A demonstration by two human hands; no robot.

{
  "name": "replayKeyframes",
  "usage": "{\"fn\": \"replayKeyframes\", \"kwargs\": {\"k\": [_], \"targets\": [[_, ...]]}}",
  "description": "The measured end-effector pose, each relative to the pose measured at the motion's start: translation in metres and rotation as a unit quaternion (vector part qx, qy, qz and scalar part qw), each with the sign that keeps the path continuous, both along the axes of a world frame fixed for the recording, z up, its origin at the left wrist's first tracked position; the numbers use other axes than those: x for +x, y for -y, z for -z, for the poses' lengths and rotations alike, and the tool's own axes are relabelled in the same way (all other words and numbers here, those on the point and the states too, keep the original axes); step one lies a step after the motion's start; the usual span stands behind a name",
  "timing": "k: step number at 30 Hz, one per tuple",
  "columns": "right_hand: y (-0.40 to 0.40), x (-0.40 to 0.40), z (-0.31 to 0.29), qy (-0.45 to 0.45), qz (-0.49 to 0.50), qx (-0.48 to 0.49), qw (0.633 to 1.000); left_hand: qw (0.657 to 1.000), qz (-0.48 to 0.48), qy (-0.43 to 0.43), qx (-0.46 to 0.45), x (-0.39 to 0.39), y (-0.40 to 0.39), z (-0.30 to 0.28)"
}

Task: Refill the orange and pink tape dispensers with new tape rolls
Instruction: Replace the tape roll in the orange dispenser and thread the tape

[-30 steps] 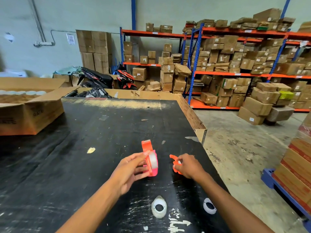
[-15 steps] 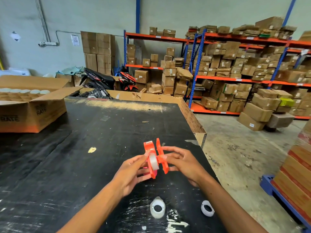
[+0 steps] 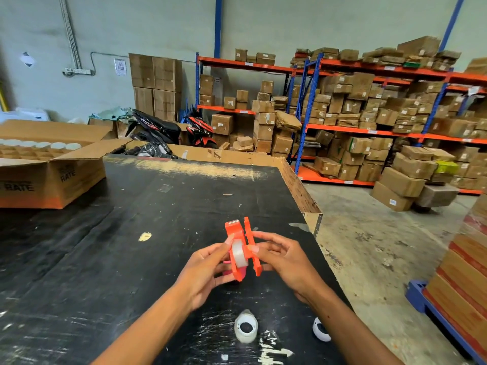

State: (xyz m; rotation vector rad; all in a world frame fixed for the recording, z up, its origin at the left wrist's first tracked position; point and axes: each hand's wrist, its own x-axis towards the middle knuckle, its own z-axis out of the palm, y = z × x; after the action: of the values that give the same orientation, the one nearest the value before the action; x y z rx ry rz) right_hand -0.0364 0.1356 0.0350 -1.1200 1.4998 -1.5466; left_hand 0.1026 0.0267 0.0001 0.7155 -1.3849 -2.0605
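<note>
Both hands met just above the black counter, near its right edge. The left hand had its grip closed on the orange dispenser body, thumb pressed against the near face and fingers wrapped behind it, so that the piece stood upright with its cutter end pointing away. A clear tape roll sat in that body, its rounded face turned toward the right hand. A bit of pink showed low behind the orange plastic; I could not tell what it belonged to.

The right hand was pinched shut on the orange side cover, thumb on the inner side and fingers curled over the outer side. The cover stood upright, parallel to the body and just beside it, with a narrow gap between the two halves along most of their length. Whether they touched at the bottom was hidden by the fingers.

Closer to the person, two white rings lay on the counter: a taller white core between the forearms, and a second white ring partly hidden under the right forearm. At the far left an open cardboard box held rows of tape rolls.
</note>
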Motion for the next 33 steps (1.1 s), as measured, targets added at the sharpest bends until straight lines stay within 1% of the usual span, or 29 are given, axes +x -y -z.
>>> {"fn": "replayKeyframes", "kwargs": {"k": [4,8,13,19,23,25,30,33], "targets": [[0.0,0.004,0.005,0.004,-0.003,-0.016,1.0,1.0,-0.005,0.003,-0.016,0.004,-0.003,-0.002],[0.003,0.005,0.013,0.001,0.016,-0.049,0.999,1.0,-0.015,0.001,-0.019,0.005,-0.007,-0.004],[0.005,0.01,0.019,-0.005,0.029,-0.061,0.998,0.999,-0.033,0.001,-0.04,0.006,-0.008,-0.006],[0.007,0.021,0.022,-0.027,0.061,-0.091,0.994,0.999,-0.033,-0.01,-0.039,0.004,-0.011,-0.006],[0.007,0.027,0.022,-0.045,0.083,-0.106,0.99,0.998,-0.038,-0.014,-0.055,0.004,-0.013,-0.009],[0.009,0.029,0.021,-0.06,0.093,-0.108,0.988,0.996,-0.039,-0.007,-0.075,0.004,-0.011,-0.012],[0.009,0.02,0.011,-0.054,0.051,-0.092,0.993,0.994,-0.022,-0.013,-0.108,0.01,-0.004,-0.02],[0.013,0.015,-0.002,-0.081,0.071,-0.085,0.991,0.992,-0.025,-0.024,-0.124,0.005,-0.008,-0.023]]}}
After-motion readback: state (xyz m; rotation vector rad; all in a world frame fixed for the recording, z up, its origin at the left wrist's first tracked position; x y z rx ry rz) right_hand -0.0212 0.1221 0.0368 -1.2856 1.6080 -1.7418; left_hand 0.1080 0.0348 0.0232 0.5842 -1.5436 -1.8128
